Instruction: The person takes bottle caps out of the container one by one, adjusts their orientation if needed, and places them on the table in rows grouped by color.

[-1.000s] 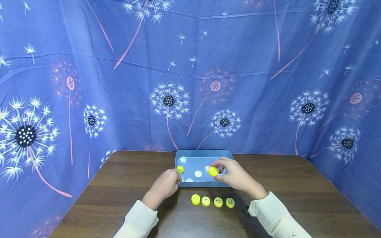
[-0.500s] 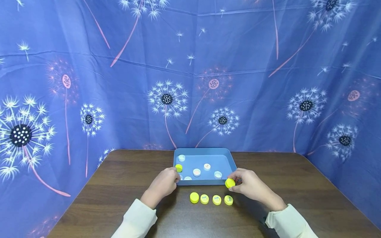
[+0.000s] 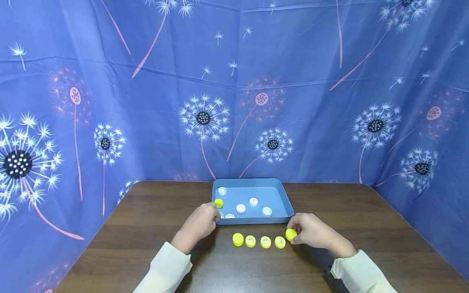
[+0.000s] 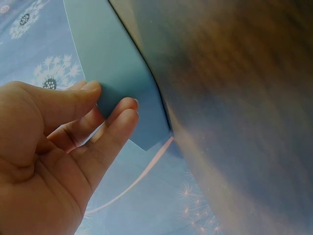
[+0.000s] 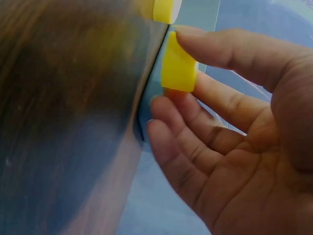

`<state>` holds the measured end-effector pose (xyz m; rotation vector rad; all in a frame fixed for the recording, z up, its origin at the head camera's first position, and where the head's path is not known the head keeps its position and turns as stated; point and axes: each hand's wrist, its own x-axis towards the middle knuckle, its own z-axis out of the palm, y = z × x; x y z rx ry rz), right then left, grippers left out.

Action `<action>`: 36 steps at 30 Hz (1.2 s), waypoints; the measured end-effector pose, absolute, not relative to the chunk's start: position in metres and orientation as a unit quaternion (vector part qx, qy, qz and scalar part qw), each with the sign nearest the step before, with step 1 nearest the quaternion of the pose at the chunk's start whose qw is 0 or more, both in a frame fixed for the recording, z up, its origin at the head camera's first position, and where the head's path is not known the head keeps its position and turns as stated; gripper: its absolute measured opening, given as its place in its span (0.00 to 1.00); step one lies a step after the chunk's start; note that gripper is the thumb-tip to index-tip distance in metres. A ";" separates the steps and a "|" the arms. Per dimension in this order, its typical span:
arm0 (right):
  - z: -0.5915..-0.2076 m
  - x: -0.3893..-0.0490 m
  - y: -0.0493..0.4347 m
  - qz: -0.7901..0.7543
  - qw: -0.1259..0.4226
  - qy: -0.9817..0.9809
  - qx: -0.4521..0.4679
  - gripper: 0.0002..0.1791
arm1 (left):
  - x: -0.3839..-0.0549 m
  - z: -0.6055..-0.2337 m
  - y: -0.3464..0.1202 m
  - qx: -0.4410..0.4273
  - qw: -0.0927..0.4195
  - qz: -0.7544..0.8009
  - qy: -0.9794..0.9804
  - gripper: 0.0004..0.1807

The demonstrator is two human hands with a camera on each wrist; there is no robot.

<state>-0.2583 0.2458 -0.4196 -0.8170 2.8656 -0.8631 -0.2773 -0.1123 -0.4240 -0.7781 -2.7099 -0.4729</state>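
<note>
While my left hand [image 3: 198, 224] pinches the blue tray [image 3: 253, 220], my right hand [image 3: 313, 232] pinches a yellow cap [image 3: 291, 234] just beyond the right end of the row of caps [image 3: 265, 242]; probably light and stiff, it's best gripped by its edge.

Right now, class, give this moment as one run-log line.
left hand: grips blue tray; right hand: pinches yellow cap; row: four yellow caps

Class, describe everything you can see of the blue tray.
The blue tray is shallow, open-topped and rectangular, with rounded corners, low walls and a smooth surface that could be plastic or painted metal. It sits flat on the brown table, behind a row of yellow caps. One yellow cap and several white caps lie inside. The left hand pinches its wall near the left front corner.
</note>
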 end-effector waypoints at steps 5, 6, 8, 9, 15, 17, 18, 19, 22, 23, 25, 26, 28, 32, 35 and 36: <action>-0.421 -0.255 0.246 -0.267 0.072 0.929 -0.248 0.15 | -0.277 -0.423 -0.113 -0.268 0.142 -0.164 -0.939 0.18; -0.421 -0.255 0.246 -0.266 0.080 0.929 -0.246 0.15 | -0.276 -0.423 -0.113 -0.269 0.142 -0.165 -0.938 0.18; -0.422 -0.255 0.245 -0.267 0.093 0.929 -0.238 0.15 | -0.276 -0.423 -0.113 -0.270 0.142 -0.164 -0.938 0.19; -0.422 -0.255 0.245 -0.265 0.094 0.930 -0.236 0.15 | -0.276 -0.422 -0.113 -0.269 0.140 -0.166 -0.938 0.19; -0.420 -0.255 0.243 -0.265 0.100 0.935 -0.214 0.15 | -0.275 -0.421 -0.112 -0.260 0.134 -0.171 -0.941 0.19; -0.420 -0.255 0.243 -0.272 0.108 0.934 -0.206 0.15 | -0.275 -0.421 -0.112 -0.257 0.131 -0.170 -0.942 0.20; -0.420 -0.255 0.243 -0.276 0.111 0.933 -0.201 0.15 | -0.275 -0.421 -0.112 -0.256 0.129 -0.170 -0.943 0.21; -0.421 -0.255 0.243 -0.280 0.115 0.932 -0.197 0.15 | -0.275 -0.422 -0.112 -0.254 0.126 -0.170 -0.944 0.21; -0.422 -0.254 0.243 -0.286 0.120 0.931 -0.193 0.15 | -0.275 -0.423 -0.112 -0.250 0.123 -0.168 -0.946 0.19; -0.422 -0.254 0.243 -0.287 0.120 0.930 -0.194 0.15 | -0.275 -0.423 -0.112 -0.250 0.124 -0.167 -0.946 0.19; -0.422 -0.254 0.243 -0.287 0.119 0.930 -0.195 0.15 | -0.276 -0.424 -0.112 -0.249 0.124 -0.168 -0.946 0.18; -0.422 -0.254 0.242 -0.287 0.118 0.931 -0.195 0.15 | -0.276 -0.424 -0.112 -0.248 0.124 -0.167 -0.946 0.17; -0.422 -0.253 0.242 -0.283 0.118 0.932 -0.194 0.15 | -0.276 -0.424 -0.111 -0.246 0.120 -0.168 -0.947 0.17; -0.421 -0.252 0.242 -0.278 0.115 0.934 -0.191 0.16 | -0.276 -0.424 -0.111 -0.240 0.113 -0.171 -0.949 0.15; -0.421 -0.252 0.242 -0.276 0.114 0.935 -0.193 0.16 | -0.276 -0.425 -0.111 -0.240 0.114 -0.170 -0.949 0.16; -0.421 -0.252 0.242 -0.275 0.116 0.935 -0.192 0.17 | -0.276 -0.425 -0.111 -0.240 0.114 -0.170 -0.949 0.16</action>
